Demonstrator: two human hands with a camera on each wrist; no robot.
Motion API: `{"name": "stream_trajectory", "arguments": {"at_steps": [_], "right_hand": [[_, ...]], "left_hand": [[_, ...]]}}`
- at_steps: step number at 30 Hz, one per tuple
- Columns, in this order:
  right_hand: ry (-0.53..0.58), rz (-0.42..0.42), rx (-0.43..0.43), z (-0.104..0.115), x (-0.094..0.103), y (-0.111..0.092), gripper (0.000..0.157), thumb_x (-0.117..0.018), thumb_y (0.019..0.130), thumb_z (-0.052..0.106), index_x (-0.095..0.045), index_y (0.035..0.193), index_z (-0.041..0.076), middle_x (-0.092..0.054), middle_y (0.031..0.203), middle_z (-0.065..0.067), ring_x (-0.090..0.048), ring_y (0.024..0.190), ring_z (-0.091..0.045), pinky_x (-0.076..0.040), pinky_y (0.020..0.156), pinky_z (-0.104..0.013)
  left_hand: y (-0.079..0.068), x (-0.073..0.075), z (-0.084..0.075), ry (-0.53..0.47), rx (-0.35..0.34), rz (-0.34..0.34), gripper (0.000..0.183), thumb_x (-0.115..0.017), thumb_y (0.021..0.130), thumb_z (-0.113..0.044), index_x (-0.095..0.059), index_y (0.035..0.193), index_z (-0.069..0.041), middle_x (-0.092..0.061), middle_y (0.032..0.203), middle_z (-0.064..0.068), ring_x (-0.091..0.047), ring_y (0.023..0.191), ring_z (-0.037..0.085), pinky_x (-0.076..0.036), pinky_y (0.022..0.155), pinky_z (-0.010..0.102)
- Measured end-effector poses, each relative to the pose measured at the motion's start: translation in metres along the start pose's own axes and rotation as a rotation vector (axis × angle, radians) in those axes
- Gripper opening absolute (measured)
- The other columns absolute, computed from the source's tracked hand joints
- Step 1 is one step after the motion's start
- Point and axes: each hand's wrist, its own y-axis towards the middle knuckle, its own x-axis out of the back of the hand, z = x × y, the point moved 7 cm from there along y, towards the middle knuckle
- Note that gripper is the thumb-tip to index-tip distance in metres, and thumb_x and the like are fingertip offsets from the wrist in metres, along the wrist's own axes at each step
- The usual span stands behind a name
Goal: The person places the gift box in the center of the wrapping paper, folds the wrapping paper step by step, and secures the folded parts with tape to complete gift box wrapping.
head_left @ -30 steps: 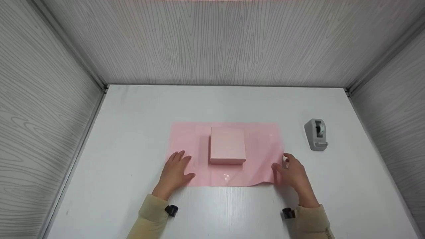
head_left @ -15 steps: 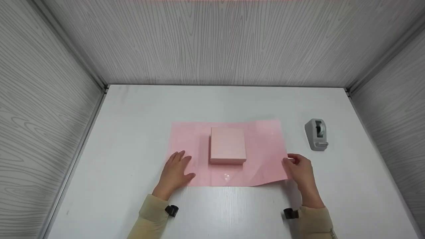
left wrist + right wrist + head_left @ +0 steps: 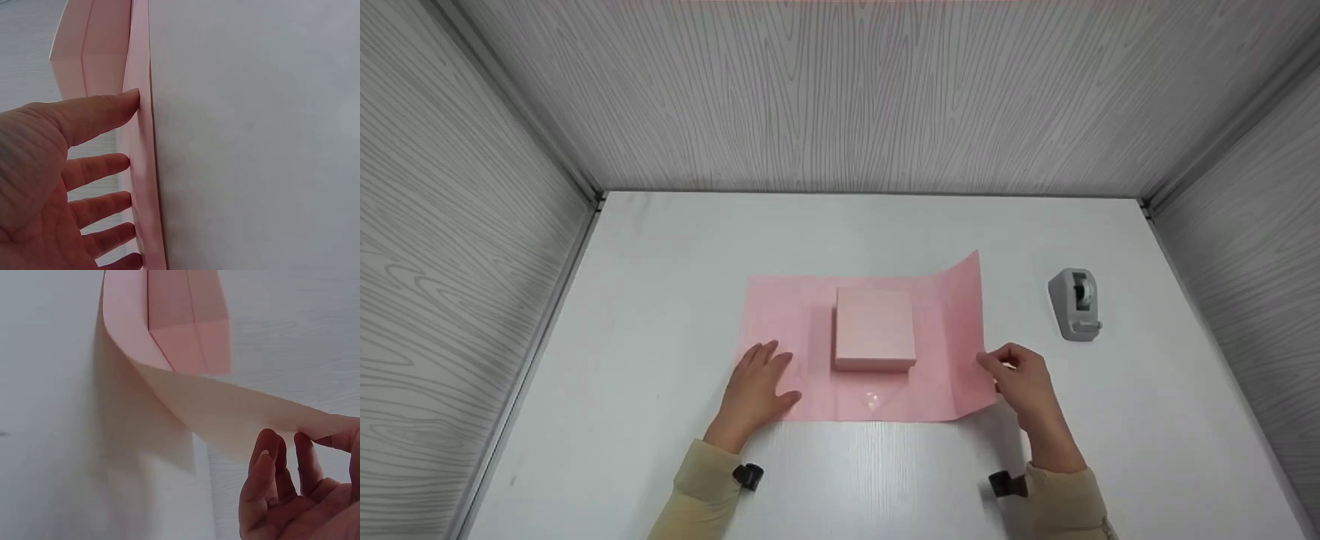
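Observation:
A pale pink box point(image 3: 874, 326) with a lid sits on a sheet of pink paper point(image 3: 787, 300) on the white table. My left hand point(image 3: 757, 390), fingers spread, rests on the paper's near left corner; in the left wrist view its fingertips point(image 3: 126, 163) press on the sheet. At the right edge my right hand point(image 3: 1020, 379) pinches the paper between thumb and fingers. That side of the sheet is raised and bends up toward the box. In the right wrist view the paper's pale underside point(image 3: 225, 410) shows, curving up to the fingers.
A grey tape dispenser point(image 3: 1076, 304) stands to the right, beyond my right hand. A small clear shiny patch point(image 3: 873, 400) lies on the paper before the box. Grey wood-grain panels point(image 3: 840, 97) wall the white table point(image 3: 660, 247) at the back and sides.
My right hand first moved a little right with the paper's edge, then back left, lifting it. The right side of the sheet now stands up. Left hand and box stay put.

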Motion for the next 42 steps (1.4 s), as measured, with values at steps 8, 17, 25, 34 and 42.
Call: {"name": "stream_trajectory", "arguments": {"at_steps": [8,17,25,34,42], "right_hand": [[0.043,0.014,0.161,0.033,-0.029,-0.009,0.012,-0.068,0.092,0.009,-0.064,0.087,-0.001,-0.06,0.085,-0.011,-0.056,0.078,-0.028,-0.052,0.064,-0.028],[-0.054,0.049,0.338,0.064,-0.065,-0.015,0.013,-0.072,0.089,0.012,-0.066,0.08,0.007,-0.062,0.077,-0.003,-0.057,0.078,-0.02,-0.048,0.067,-0.031],[-0.089,0.087,0.417,0.076,-0.089,-0.02,0.013,-0.073,0.089,0.011,-0.064,0.08,0.009,-0.06,0.075,0.001,-0.055,0.073,-0.017,-0.046,0.058,-0.026],[-0.118,0.12,0.501,0.086,-0.107,-0.028,0.015,-0.072,0.088,0.007,-0.062,0.078,0.011,-0.059,0.075,0.003,-0.054,0.069,-0.014,-0.045,0.055,-0.026],[-0.152,0.136,0.547,0.09,-0.122,-0.03,0.015,-0.073,0.086,0.005,-0.063,0.077,0.01,-0.059,0.074,0.003,-0.056,0.069,-0.013,-0.049,0.063,-0.029]], "left_hand": [[0.001,-0.001,0.001,0.0,0.006,-0.002,0.06,-0.079,0.082,-0.027,-0.058,0.133,-0.003,-0.043,0.146,0.022,-0.034,0.136,0.043,-0.026,0.111,0.055],[0.006,0.003,0.0,0.008,0.038,0.045,0.06,-0.078,0.084,-0.029,-0.057,0.134,-0.003,-0.045,0.144,0.021,-0.037,0.135,0.041,-0.029,0.109,0.056],[0.017,0.026,-0.012,-0.111,0.069,-0.134,0.039,-0.073,0.09,-0.021,-0.064,0.122,-0.001,-0.061,0.125,0.018,-0.055,0.116,0.035,-0.043,0.1,0.049],[0.034,0.047,-0.061,-0.496,-0.075,-0.293,0.013,-0.066,0.095,-0.016,-0.072,0.098,-0.005,-0.068,0.086,0.0,-0.06,0.076,0.013,-0.052,0.067,0.03],[0.054,0.033,-0.082,-0.576,-0.047,-0.221,0.017,-0.066,0.096,-0.021,-0.073,0.096,-0.005,-0.066,0.081,-0.002,-0.059,0.071,0.013,-0.051,0.066,0.029]]}}
